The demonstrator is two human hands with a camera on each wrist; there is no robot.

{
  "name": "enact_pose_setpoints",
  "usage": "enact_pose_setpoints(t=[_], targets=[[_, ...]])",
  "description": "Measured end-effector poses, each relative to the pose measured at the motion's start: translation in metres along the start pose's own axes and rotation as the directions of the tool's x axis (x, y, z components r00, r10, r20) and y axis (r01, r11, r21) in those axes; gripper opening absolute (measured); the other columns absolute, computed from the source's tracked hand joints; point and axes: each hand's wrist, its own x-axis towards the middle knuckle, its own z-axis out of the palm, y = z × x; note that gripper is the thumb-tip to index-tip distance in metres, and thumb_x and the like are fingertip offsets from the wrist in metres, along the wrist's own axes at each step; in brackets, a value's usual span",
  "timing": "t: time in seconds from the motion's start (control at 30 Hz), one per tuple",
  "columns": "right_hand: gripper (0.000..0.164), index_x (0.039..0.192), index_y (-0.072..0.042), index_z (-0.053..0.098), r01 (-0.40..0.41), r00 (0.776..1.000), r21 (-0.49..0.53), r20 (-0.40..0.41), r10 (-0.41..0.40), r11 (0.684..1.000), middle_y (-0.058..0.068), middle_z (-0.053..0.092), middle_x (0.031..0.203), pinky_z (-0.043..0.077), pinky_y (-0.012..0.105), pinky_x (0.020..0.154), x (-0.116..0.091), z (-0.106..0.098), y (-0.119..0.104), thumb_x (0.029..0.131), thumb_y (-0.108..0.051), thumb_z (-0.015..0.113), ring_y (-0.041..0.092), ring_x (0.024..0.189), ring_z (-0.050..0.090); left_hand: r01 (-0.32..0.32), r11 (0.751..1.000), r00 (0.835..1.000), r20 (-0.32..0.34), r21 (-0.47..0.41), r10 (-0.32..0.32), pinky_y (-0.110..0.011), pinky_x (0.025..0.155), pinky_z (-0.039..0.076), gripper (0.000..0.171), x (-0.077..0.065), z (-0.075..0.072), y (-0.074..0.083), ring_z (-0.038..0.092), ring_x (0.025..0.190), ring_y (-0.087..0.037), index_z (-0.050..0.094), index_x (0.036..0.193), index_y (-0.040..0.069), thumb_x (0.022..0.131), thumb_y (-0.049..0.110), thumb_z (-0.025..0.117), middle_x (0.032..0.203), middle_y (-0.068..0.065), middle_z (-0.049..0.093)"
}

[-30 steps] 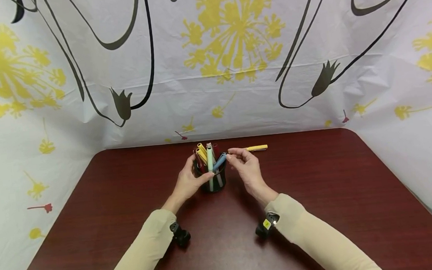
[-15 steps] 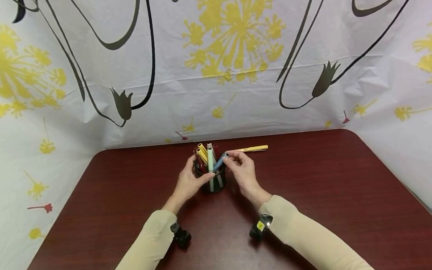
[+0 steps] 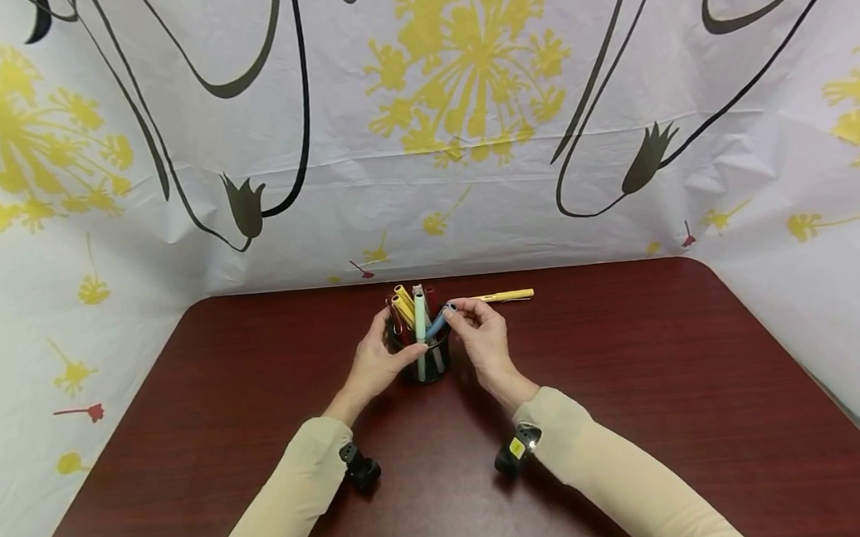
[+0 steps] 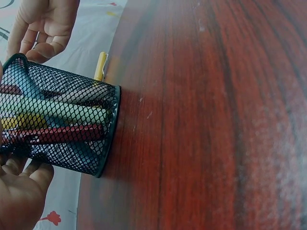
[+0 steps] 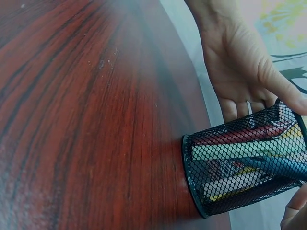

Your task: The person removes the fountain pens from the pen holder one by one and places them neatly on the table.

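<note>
A black mesh pen cup (image 3: 433, 366) stands upright on the table, filled with several pens. My left hand (image 3: 376, 357) grips it from the left, thumb across the front near the rim and fingers behind. On the other side, my right hand (image 3: 488, 346) pinches the top end of a blue pen (image 3: 436, 325) that leans out over the right rim. Its lower part shows through the mesh in the right wrist view. Beside it rises a mint-green pen (image 3: 420, 317), with yellow pens (image 3: 403, 306) and dark red ones behind and to the left.
One yellow pen (image 3: 510, 295) lies on the dark red wooden table (image 3: 633, 387), behind and right of the right hand. A white patterned sheet (image 3: 364, 181) hangs along the back edge and both sides.
My right hand has shifted slightly left toward the cup, uncovering more of the yellow pen on the table. The left hand and the cup have stayed in place.
</note>
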Motion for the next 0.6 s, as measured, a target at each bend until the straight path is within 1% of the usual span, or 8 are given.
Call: enact_pose_setpoints(t=[0.17, 0.3, 0.4, 0.53, 0.6], targets=[[0.021, 0.104, 0.005, 0.065, 0.003, 1.000, 0.013, -0.007, -0.003, 1.000, -0.005, 0.058, 0.076, 0.043, 0.017, 0.056, 0.0003, -0.0010, -0.0017, 0.086, -0.004, 0.067, 0.013, 0.067, 0.052, -0.005, 1.000, 1.000, -0.003, 0.003, 0.005, -0.047, 0.104, 0.038, 0.091, -0.0003, 0.0004, 0.0003, 0.038, 0.134, -0.027, 0.023, 0.149, 0.010, 0.079, 0.037, 0.075, 0.149, -0.013, 0.034], [0.021, 0.104, 0.006, 0.064, 0.012, 1.000, 0.033, -0.011, -0.012, 0.999, -0.005, 0.059, 0.076, 0.046, 0.021, 0.059, 0.0007, -0.0023, -0.0036, 0.086, -0.004, 0.067, 0.014, 0.066, 0.054, -0.010, 1.000, 1.000, -0.007, 0.002, 0.010, -0.047, 0.104, 0.038, 0.090, -0.0010, 0.0002, 0.0013, 0.038, 0.134, -0.027, 0.024, 0.148, 0.010, 0.079, 0.037, 0.075, 0.149, -0.013, 0.034], [0.022, 0.105, 0.007, 0.063, 0.020, 1.000, 0.065, -0.011, -0.019, 0.998, -0.005, 0.059, 0.077, 0.049, 0.023, 0.062, 0.0008, -0.0033, -0.0053, 0.086, -0.003, 0.067, 0.010, 0.066, 0.055, -0.009, 1.000, 1.000, -0.008, 0.000, 0.009, -0.047, 0.104, 0.038, 0.090, -0.0015, 0.0002, 0.0020, 0.038, 0.134, -0.027, 0.024, 0.148, 0.010, 0.079, 0.037, 0.076, 0.148, -0.013, 0.035], [0.024, 0.106, 0.010, 0.061, 0.033, 0.999, 0.102, -0.010, -0.032, 0.994, -0.005, 0.060, 0.078, 0.049, 0.021, 0.062, 0.0010, -0.0045, -0.0071, 0.086, -0.002, 0.066, 0.006, 0.066, 0.055, -0.008, 1.000, 1.000, -0.010, 0.005, 0.008, -0.047, 0.104, 0.037, 0.091, -0.0022, 0.0002, 0.0032, 0.037, 0.134, -0.027, 0.024, 0.148, 0.009, 0.079, 0.035, 0.076, 0.148, -0.014, 0.034], [0.025, 0.107, 0.011, 0.060, 0.037, 0.999, 0.107, -0.012, -0.035, 0.994, -0.005, 0.060, 0.078, 0.049, 0.020, 0.062, 0.0014, -0.0054, -0.0080, 0.086, -0.002, 0.066, 0.006, 0.067, 0.055, -0.005, 1.000, 1.000, -0.010, 0.008, 0.005, -0.047, 0.105, 0.037, 0.092, -0.0023, 0.0002, 0.0036, 0.036, 0.135, -0.028, 0.023, 0.148, 0.009, 0.079, 0.035, 0.076, 0.149, -0.014, 0.033]])
